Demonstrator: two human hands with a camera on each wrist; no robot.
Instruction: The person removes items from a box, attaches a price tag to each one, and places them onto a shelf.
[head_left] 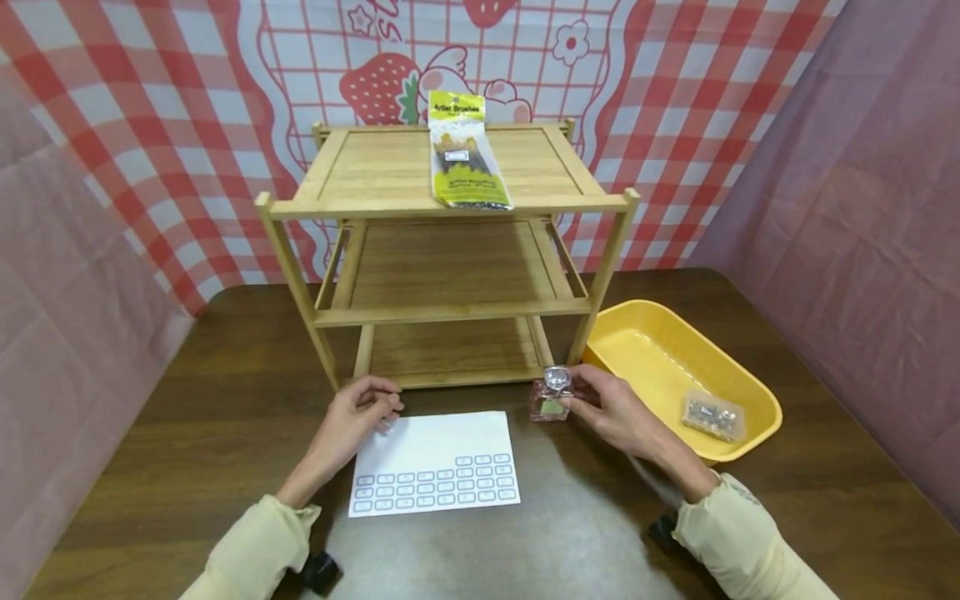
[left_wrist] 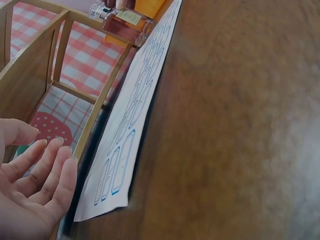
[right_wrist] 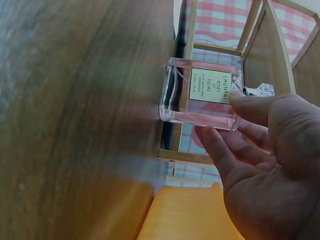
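My right hand pinches a perfume bottle between thumb and fingers, near its top. The bottle is squarish clear glass with pink liquid, a pale green label and a clear faceted cap. It is upright, its base at or just above the table; I cannot tell which. My left hand holds nothing, its fingers loosely bent by the upper left corner of a white sheet of labels. Blue-outlined labels fill the sheet's lower rows. In the left wrist view the left fingers hang relaxed beside the sheet.
A three-tier wooden shelf stands behind the hands. On its top tier lies a packet of artist brushes bearing a small white label. To the right sits a yellow basin with a small clear plastic box of metallic bits inside.
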